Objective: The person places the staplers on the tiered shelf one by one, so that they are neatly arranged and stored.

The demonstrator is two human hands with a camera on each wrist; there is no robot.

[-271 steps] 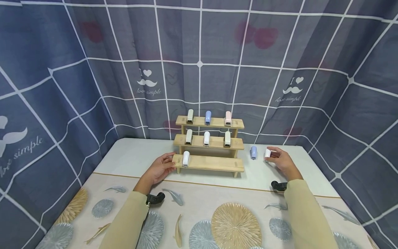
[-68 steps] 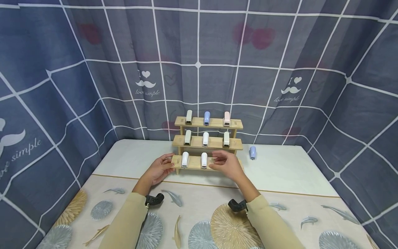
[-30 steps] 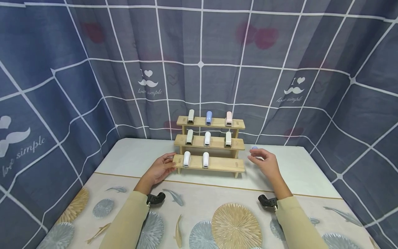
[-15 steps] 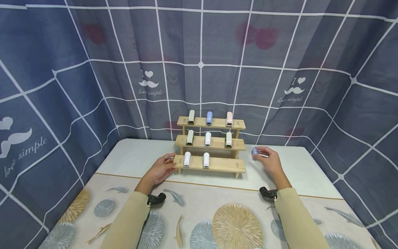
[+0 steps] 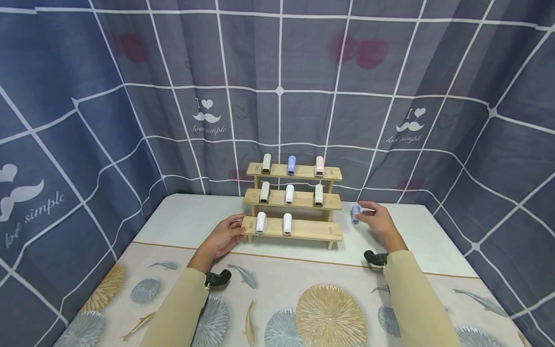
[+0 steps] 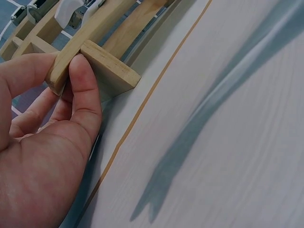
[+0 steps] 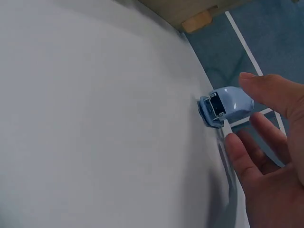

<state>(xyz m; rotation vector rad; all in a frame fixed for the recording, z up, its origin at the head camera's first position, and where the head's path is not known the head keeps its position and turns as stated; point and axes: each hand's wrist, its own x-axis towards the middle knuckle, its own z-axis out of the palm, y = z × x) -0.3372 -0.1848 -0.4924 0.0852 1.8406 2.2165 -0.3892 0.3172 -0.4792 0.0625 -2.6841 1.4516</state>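
Observation:
My left hand pinches the left end of the lowest board of a three-step wooden stand, thumb and fingers on either side of the wood in the left wrist view. Two white mini staplers, a left one and a second one, stand on that board. Right of the stand, a blue mini stapler sits on the white tabletop. Beside it is my right hand, its fingers loosely spread; in the right wrist view the thumb tip overlaps the blue stapler and the other fingers are apart from it.
The middle board carries a beige stapler, a white one and another beige one. On the top board are beige, blue and pink ones. A checked curtain hangs behind; a patterned cloth covers the front.
The right hand set a second white stapler on the lowest board, let go and moved right to the blue stapler. The left hand has stayed on the stand.

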